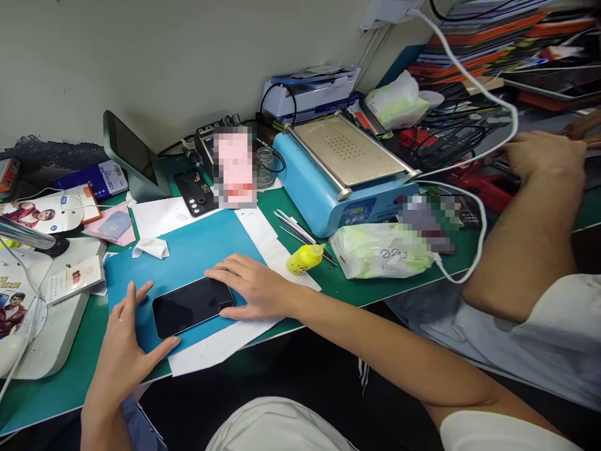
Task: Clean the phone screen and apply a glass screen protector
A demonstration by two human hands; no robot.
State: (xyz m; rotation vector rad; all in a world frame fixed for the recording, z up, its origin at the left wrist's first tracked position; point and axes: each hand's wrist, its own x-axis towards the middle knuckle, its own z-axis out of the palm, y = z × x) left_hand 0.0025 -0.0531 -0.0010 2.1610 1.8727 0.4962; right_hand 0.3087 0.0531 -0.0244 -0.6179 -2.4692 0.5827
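A smartphone (188, 310) with a dark screen lies face up on a blue mat (197, 241). My right hand (256, 289) grips its right end, fingers along the far edge and thumb on the near edge. Just off the phone's left end is my left hand (124, 344), its fingers spread and holding nothing; the thumb points toward the near corner. A crumpled white tissue (151, 247) rests on the mat beyond the phone. To the right of my right hand, a yellow bottle (305, 258) lies tilted on white paper (263, 238).
A blue machine with a metal plate (350, 150) stands behind, with a wipes pack (382, 250) before it. Thin tools (295, 225) lie beside it. A tablet on a stand (134, 153) is at the back left. A co-worker's arm (530, 232) reaches in at right.
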